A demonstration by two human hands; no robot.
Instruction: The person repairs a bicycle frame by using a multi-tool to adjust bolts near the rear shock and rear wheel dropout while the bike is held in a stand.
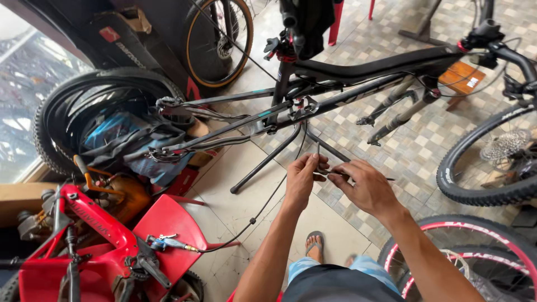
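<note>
Black cable (263,210) is what I have in my fingers. My left hand (301,180) pinches it between thumb and fingertips just below the bike frame (358,72), and my right hand (366,189) is closed on a thin dark tool (386,179), whose tip pokes out to the right past my knuckles; both hands meet at the same spot on the cable, near the middle of the scene. From my left hand the cable drops down and runs left across the floor tiles (235,201) to a small metal fitting lying on the red chair (168,223) at the near left.

As I judge it, the work is only partly done. The frame hangs on its stand with no wheels in it: the fork (391,114) ends bare, and the rear dropouts (165,151) on the left are empty. A loose wheel (492,162) leans at the right, tyres (100,95) are stacked at the far left. The cable hangs free below the frame, not yet tensioned or trimmed, so routing and fixing it are still ahead, and the wheels after that.
</note>
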